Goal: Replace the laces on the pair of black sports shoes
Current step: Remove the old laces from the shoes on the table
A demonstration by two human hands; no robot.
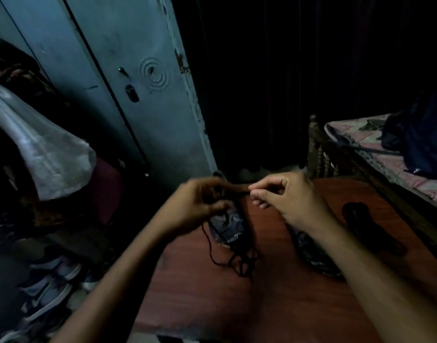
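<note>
Reddish-brown wood grain covers the desk (200, 300), and everything below is placed from it. Near its far edge a black sports shoe (228, 225) is held up off the surface. The left hand (200, 206) has its grip curled round the shoe's upper part, fingers closed on it. Just right of that, the right hand (290, 196) pinches a black lace (242, 193) between thumb and forefinger, the grip clamped on the thin strand close to the shoe's top; the other fingers are loosely bent. More of this lace hangs from the shoe and lies in a loose tangle (239, 262) on the desk's middle. The second shoe (314, 256) rests on the desk to the right, largely hidden under the right forearm. Further right on the desk lies a dark bundle of laces (363, 224), apart from both shoes. Beyond the desk's far left corner stands a blue-grey metal cupboard (128, 78). To the desk's right is a bed (376, 154) with a patterned cover. On the floor left of the desk sit pale sneakers (51, 285).
</note>
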